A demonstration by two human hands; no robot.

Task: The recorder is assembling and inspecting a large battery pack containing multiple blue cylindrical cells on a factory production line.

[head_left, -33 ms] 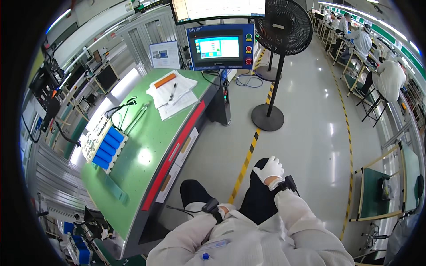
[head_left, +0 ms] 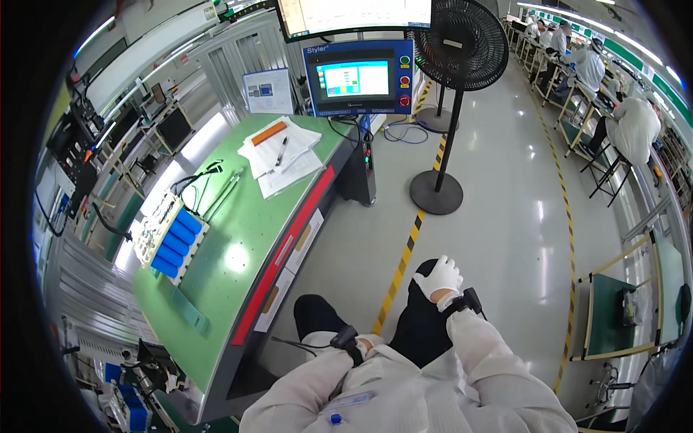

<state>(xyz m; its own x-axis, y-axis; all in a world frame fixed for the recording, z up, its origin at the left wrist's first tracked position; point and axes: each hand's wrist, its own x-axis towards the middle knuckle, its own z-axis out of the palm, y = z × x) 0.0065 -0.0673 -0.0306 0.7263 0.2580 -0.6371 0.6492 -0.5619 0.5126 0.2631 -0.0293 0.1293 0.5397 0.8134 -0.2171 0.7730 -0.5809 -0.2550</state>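
Note:
My right hand (head_left: 439, 278), in a white glove, rests on my right knee (head_left: 419, 289). Its fingers lie extended over the dark trouser leg, and nothing is in it. Low in my lap, between the thighs, is my left hand (head_left: 374, 339); only bare skin and a bit of white glove show past the wrist, and its fingers are hidden. A dark strapped device (head_left: 346, 338) sits on the left wrist, with a cable running off it. Another black strapped device (head_left: 465, 300) is on the right wrist. Neither hand touches the green bench (head_left: 238, 216) to my left.
The bench holds a battery pack of blue cells (head_left: 175, 244), tweezers (head_left: 225, 193), papers (head_left: 292, 173), a pen (head_left: 281, 150) and an orange bar (head_left: 268, 133). Beyond stand a control screen (head_left: 357, 78) and a black floor fan (head_left: 437, 191). People in white coats (head_left: 632, 130) sit along the right.

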